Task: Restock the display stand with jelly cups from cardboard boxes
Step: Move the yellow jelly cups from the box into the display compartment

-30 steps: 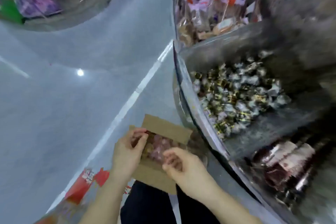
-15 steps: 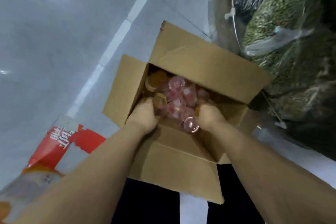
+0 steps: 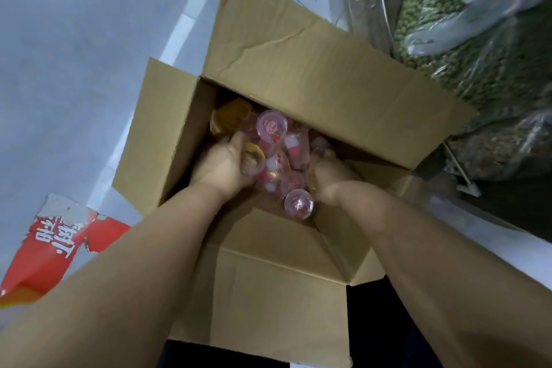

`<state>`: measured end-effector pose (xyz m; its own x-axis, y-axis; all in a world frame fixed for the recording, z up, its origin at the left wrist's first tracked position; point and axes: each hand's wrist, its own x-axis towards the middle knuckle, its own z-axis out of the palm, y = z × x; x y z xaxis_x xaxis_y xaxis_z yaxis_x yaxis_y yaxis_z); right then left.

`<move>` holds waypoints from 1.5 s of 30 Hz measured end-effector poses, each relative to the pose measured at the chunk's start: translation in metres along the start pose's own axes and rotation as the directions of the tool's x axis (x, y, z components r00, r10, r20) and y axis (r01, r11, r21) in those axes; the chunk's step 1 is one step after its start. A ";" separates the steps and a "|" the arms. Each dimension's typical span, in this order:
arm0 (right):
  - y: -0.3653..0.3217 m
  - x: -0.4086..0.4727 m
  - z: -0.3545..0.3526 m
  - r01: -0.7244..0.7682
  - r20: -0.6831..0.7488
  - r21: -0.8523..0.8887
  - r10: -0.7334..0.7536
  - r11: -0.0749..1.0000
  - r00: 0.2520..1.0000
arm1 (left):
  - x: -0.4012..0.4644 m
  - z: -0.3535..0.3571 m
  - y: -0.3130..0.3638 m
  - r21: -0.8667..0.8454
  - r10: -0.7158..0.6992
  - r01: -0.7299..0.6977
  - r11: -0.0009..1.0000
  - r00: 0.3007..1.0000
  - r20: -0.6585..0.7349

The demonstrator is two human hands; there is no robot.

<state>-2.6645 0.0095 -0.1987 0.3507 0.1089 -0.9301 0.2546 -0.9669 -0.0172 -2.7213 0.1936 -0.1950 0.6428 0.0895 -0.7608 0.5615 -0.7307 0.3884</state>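
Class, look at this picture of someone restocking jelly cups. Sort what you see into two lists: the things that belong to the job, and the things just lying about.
Belongs to the job:
- cardboard box, flaps open
- jelly cups heaped inside it
- left hand, gripping cups
- right hand, down among the cups

Just lying about:
- red printed bag on the floor
- bags of green goods beside the box

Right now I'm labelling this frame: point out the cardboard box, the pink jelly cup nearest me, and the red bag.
cardboard box (image 3: 313, 69), head view, far flap.
pink jelly cup (image 3: 298, 204), head view, lid.
red bag (image 3: 50, 251), head view, printed face.
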 end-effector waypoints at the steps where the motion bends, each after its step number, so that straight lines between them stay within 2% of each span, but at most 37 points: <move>1: 0.001 -0.006 0.000 0.001 -0.010 0.055 -0.001 0.998 1.000 | -0.004 -0.003 0.003 -0.068 0.007 -0.010 0.998 0.999 -0.032; 4: -0.003 -0.041 -0.004 0.055 -0.135 0.321 -0.012 0.945 0.991 | -0.031 -0.018 0.013 -0.286 0.026 -0.065 0.956 0.990 -0.140; 7: -0.016 -0.103 -0.022 0.141 -0.245 0.627 0.022 0.766 0.969 | -0.075 -0.044 0.029 -0.477 0.028 -0.119 0.871 0.981 -0.193; 11: -0.040 -0.214 -0.079 0.350 -0.390 0.731 -0.062 0.585 0.919 | -0.165 -0.111 0.072 -0.695 0.037 -0.183 0.695 0.975 -0.219; 14: -0.052 -0.279 -0.127 0.475 -0.531 0.699 -0.057 0.534 0.846 | -0.213 -0.156 0.100 -0.755 0.082 -0.283 0.591 0.953 -0.293; 18: -0.052 -0.418 -0.215 0.624 -0.704 0.603 -0.038 0.498 0.710 | -0.300 -0.251 0.168 -0.699 0.217 -0.473 0.536 0.878 -0.427; 22: -0.035 -0.540 -0.273 0.748 -0.840 0.449 -0.053 0.489 0.539 | -0.378 -0.331 0.245 -0.610 0.378 -0.630 0.481 0.776 -0.504; 26: 0.005 -0.632 -0.297 0.820 -0.922 0.320 -0.044 0.474 0.385 | -0.436 -0.373 0.317 -0.508 0.542 -0.754 0.416 0.654 -0.527; 31: 0.073 -0.705 -0.310 0.843 -0.966 0.249 0.060 0.477 0.251 | -0.481 -0.382 0.412 -0.398 0.728 -0.850 0.344 0.509 -0.459; 33: 0.105 -0.722 -0.313 0.835 -0.968 0.251 0.131 0.490 0.214 | -0.487 -0.379 0.449 -0.367 0.769 -0.869 0.331 0.474 -0.430; 39: 0.192 -0.747 -0.320 0.808 -0.946 0.263 0.306 0.527 0.108 | -0.493 -0.357 0.543 -0.334 0.797 -0.896 0.295 0.423 -0.431; 43: 0.231 -0.746 -0.324 0.765 -0.946 0.249 0.318 0.594 0.061 | -0.497 -0.342 0.582 -0.362 0.834 -0.890 0.276 0.409 -0.370; 45: 0.251 -0.744 -0.325 0.752 -0.942 0.265 0.328 0.604 0.069 | -0.495 -0.338 0.594 -0.412 0.845 -0.870 0.270 0.419 -0.331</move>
<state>-2.5683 -0.2388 0.6083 0.9569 -0.0922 0.2755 0.1781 -0.5633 -0.8068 -2.5295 -0.0560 0.5883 0.9166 -0.3561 0.1817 -0.1929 0.0041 0.9812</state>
